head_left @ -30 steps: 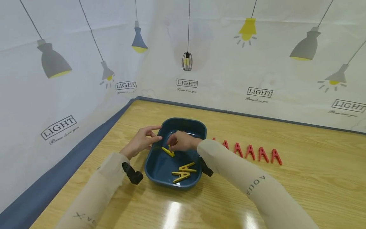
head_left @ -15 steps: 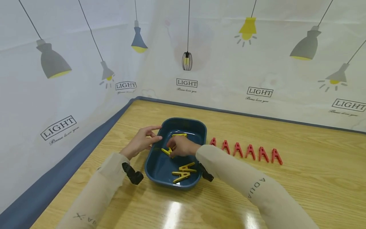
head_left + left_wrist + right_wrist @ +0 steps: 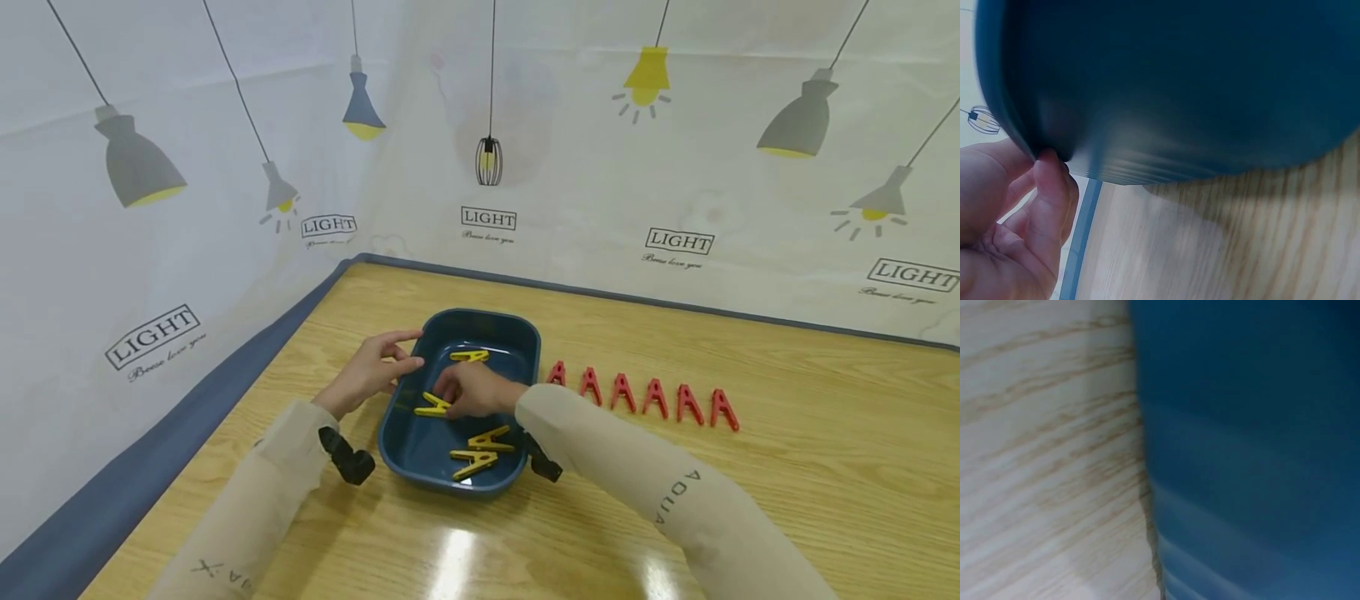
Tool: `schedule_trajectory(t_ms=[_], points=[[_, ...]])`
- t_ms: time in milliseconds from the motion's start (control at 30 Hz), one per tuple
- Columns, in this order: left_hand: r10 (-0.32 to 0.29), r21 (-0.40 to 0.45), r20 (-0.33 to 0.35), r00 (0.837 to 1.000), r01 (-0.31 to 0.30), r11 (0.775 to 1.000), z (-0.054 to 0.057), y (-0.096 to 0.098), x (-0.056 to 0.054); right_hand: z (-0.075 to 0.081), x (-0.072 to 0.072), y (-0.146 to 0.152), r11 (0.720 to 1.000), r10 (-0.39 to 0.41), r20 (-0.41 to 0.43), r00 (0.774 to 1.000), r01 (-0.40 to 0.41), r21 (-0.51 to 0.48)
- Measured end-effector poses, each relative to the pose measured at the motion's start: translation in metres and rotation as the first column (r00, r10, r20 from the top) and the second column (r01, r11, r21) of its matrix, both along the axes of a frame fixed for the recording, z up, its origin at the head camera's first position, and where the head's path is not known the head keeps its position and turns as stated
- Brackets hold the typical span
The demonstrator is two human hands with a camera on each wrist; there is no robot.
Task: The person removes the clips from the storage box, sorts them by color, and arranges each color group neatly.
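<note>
Wooden table (image 3: pixel 825 492), lamp-print backdrop (image 3: pixel 585 200); right grip (image 3: pixel 478 390) pinches yellow clip (image 3: pixel 432 411); loose left grip (image 3: pixel 365 371) touches bin (image 3: pixel 416 446).

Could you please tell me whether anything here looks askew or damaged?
Nothing stands out: the red clips form a neat row, and the yellow clips are in the tray at mixed angles, one partly hidden by the right hand.

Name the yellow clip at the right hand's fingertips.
The leftmost yellow clip in the blue bin; one other lies beyond the right hand, two on its near side.
</note>
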State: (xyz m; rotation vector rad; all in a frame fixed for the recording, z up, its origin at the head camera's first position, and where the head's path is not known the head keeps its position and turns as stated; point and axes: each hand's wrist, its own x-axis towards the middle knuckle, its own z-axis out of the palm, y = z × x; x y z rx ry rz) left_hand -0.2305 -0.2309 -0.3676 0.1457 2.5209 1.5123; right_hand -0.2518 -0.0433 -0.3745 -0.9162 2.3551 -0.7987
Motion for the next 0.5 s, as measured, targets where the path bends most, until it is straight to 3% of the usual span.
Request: schedule_trajectory(t_ms=[500], points=[[0.007,-0.002,0.006,1.000,-0.007,1.000,0.0008,0.0001,0.0003,-0.0020,0.0033,0.0003,0.998,0.050,-0.019,0.999,-0.051,-0.044]])
